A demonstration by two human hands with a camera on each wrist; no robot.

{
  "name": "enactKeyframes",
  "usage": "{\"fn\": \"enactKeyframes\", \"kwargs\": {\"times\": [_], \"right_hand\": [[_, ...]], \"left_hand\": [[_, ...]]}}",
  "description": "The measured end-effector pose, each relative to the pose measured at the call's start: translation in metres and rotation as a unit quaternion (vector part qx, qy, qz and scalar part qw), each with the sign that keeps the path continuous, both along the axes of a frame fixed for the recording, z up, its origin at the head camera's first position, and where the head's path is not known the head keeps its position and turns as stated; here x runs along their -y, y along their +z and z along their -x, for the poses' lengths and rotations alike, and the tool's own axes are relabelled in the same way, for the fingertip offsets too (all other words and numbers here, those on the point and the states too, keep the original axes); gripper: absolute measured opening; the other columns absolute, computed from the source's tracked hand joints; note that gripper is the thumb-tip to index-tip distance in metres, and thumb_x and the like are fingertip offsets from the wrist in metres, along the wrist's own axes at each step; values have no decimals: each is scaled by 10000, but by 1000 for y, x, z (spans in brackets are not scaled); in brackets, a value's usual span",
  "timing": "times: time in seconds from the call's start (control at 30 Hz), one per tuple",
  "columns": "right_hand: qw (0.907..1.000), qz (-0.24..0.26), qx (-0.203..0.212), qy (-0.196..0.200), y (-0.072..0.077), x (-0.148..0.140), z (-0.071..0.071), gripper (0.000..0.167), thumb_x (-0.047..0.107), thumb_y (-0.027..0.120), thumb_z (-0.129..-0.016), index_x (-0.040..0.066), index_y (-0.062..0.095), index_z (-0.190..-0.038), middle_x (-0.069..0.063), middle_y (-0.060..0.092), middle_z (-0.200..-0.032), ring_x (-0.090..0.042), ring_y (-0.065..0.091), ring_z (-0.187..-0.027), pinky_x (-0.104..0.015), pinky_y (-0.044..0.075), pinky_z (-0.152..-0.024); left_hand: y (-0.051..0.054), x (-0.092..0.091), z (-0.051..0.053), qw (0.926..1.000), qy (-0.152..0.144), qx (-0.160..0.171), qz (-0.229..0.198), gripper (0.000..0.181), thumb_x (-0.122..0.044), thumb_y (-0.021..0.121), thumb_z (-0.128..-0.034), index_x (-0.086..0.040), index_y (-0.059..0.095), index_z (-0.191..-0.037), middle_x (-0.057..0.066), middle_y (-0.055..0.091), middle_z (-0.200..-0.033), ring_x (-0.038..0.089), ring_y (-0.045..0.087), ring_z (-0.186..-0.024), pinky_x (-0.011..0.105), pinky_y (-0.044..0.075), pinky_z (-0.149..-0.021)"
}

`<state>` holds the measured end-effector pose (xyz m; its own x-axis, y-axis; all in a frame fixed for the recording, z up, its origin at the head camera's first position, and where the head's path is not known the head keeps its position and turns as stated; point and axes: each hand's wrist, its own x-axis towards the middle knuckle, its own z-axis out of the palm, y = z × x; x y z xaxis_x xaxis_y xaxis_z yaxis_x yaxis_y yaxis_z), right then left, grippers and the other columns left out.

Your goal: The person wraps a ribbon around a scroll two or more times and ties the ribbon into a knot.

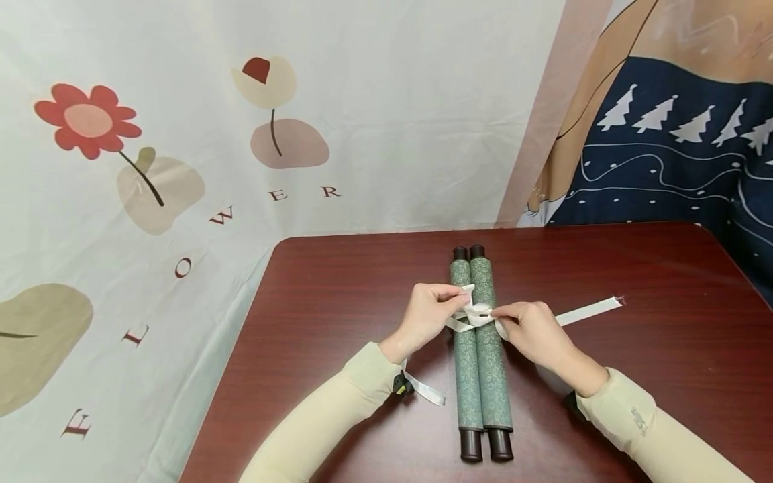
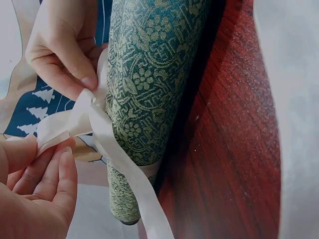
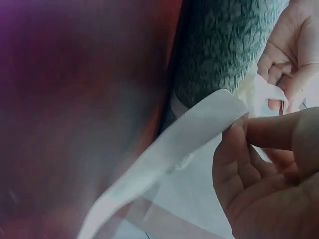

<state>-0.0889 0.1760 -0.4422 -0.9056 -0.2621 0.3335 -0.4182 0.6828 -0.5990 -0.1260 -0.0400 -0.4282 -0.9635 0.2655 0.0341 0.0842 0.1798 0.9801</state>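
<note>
Two rolled scrolls, a left scroll [image 1: 468, 396] and a right scroll [image 1: 496, 396], lie side by side on the table in patterned green cloth with dark end knobs. A white ribbon [image 1: 587, 312] runs around them, gathered in loops on top near their middle. My left hand [image 1: 425, 310] pinches a loop of it between thumb and fingers; the left wrist view shows this fold [image 2: 57, 127] closely. Opposite, my right hand [image 1: 539, 335] pinches the ribbon by the knot. From its fingertips the ribbon [image 3: 169, 142] trails away in the right wrist view. Fingers partly hide the knot.
The reddish-brown table [image 1: 338, 282] extends on both sides of the scrolls. One loose ribbon end [image 1: 429, 392] lies below my left wrist; the other stretches out to the right. Behind the table hangs a white cloth [image 1: 410, 134] with printed flowers, beside a dark blue one [image 1: 664, 174].
</note>
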Motion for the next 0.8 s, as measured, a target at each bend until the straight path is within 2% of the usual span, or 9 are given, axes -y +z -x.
{"fn": "enactKeyframes", "kwargs": {"times": [0.13, 0.23, 0.37, 0.5, 0.63, 0.7, 0.77, 0.8], "right_hand": [[9932, 647, 826, -500, 0, 4, -5, 182, -10, 674, -899, 7, 815, -1014, -87, 777, -891, -109, 622, -663, -283, 511, -607], [9869, 1000, 1013, -755, -1, 7, -5, 95, 66, 758, -921, 28, 819, -983, -42, 768, -802, -80, 635, -646, -245, 507, -588], [9787, 1379, 1272, -835, 1, 9, -2, 109, 42, 786, -911, -15, 789, -1003, -79, 776, -824, -89, 684, -695, -219, 535, -595], [9602, 1949, 1831, -804, 4, 10, -2, 226, 1, 774, -909, -97, 720, -1105, -184, 779, -923, -135, 737, -778, -226, 582, -632], [9490, 2188, 2119, -809, 4, 9, -2, 212, 9, 787, -904, -122, 731, -1061, -216, 774, -920, -135, 740, -754, -245, 595, -628], [9488, 2177, 2132, -834, 4, 8, -2, 177, 7, 793, -897, -114, 753, -1019, -204, 774, -889, -114, 726, -721, -243, 589, -615], [9504, 2118, 2102, -873, 4, 7, -1, 154, 9, 800, -888, -100, 771, -994, -178, 773, -848, -90, 702, -684, -232, 575, -597], [9517, 2073, 2077, -905, 3, 7, -1, 146, 13, 803, -885, -90, 779, -987, -160, 772, -832, -78, 688, -670, -225, 565, -589]], "left_hand": [[1, 1, -3, 9999, 12, -106, 91, 137, -75, 778, -938, 21, 816, -1028, 115, 795, -923, 97, 711, -794, 317, 609, -719], [3, 1, -5, 9996, -8, -233, 164, 130, -82, 783, -936, 13, 819, -1017, 112, 796, -933, 57, 689, -801, 225, 565, -704], [3, 0, -8, 9993, -45, -315, 186, 133, -80, 779, -939, 16, 815, -1024, 122, 795, -961, 50, 686, -806, 211, 564, -710], [2, 1, -14, 9987, -212, -329, 314, 151, -89, 774, -945, 9, 813, -1052, 101, 796, -950, 49, 690, -789, 209, 569, -694], [1, 5, -23, 9946, -511, -626, 647, 138, -80, 768, -932, -30, 826, -1047, 50, 794, -949, 41, 652, -757, 189, 533, -657], [0, 7, -26, 9870, -822, -1021, 933, 140, -53, 752, -925, -45, 831, -1041, 41, 792, -983, 48, 662, -815, 194, 540, -705], [-1, 8, -28, 9701, -1268, -1571, 1346, 159, -15, 729, -922, -48, 830, -1041, 50, 789, -1042, 80, 688, -940, 202, 548, -827], [-1, 8, -29, 9581, -1513, -1840, 1588, 176, 8, 708, -924, -45, 827, -1042, 56, 785, -1066, 99, 694, -1008, 208, 538, -896]]}}
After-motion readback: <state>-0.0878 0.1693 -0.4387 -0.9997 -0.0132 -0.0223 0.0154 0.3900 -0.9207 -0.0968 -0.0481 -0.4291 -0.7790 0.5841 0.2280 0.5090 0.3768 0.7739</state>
